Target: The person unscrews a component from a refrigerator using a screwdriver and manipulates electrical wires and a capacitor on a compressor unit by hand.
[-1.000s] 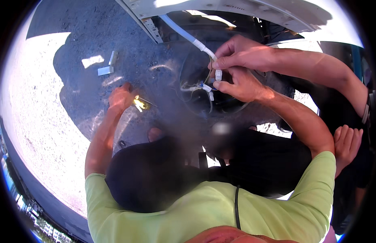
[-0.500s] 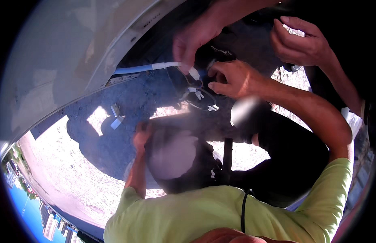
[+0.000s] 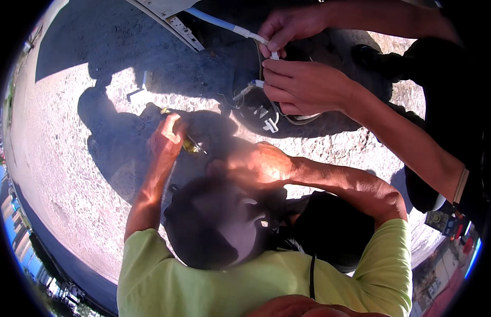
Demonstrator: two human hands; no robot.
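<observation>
Sunlit rough ground (image 3: 55,142) spreads wide left of the left hand (image 3: 167,136); dark-clad knee (image 3: 203,222) crowds its near side. Left fingers curled round a yellow-handled screwdriver (image 3: 191,146), thin shaft exposed. Right hand (image 3: 262,165) now back near the knee, away from the white connector (image 3: 275,55); its hold unclear. Co-worker's hands (image 3: 311,87) both there now.

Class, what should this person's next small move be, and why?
Perhaps bring the right hand up to steady the lower white connector. The left hand holds a yellow-handled tool, and a co-worker's upper hand and lower hand are busy at the white cable end, while that connector has no hand on it. Whether the right hand holds anything is unclear.
</observation>
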